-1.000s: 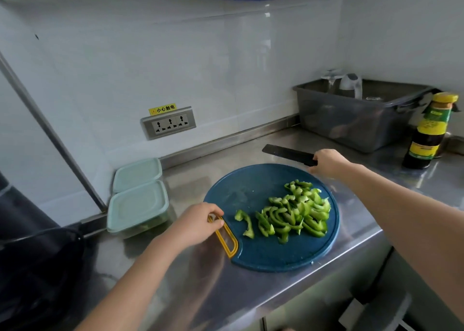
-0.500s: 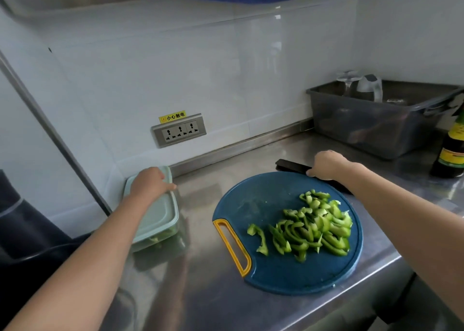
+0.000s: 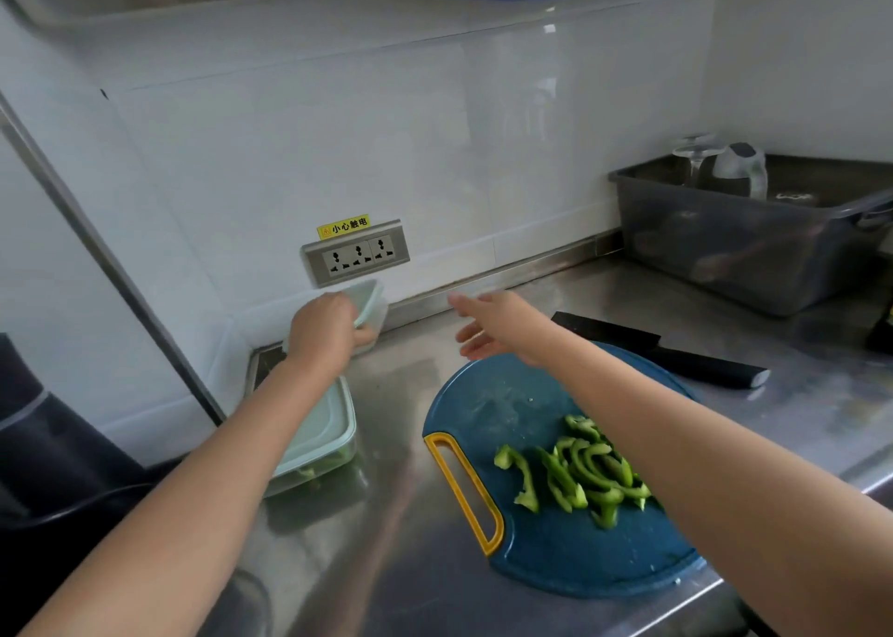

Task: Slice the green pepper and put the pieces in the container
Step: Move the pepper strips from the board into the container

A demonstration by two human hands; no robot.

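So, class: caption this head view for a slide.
Left hand grips a pale green plastic container; open right hand reaches toward it; sliced green pepper on round blue board.

You have bright, even light, with pale glare on the white wall tiles (image 3: 483, 153) and a dull sheen with soft arm reflections on the steel counter (image 3: 386, 467). Motion blur smears your right hand (image 3: 488, 327), and straight lines bow near the frame edges.

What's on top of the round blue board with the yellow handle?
Sliced green pepper strips lie piled on the round blue plastic cutting board. The right forearm crosses above it, hiding part of the pile.
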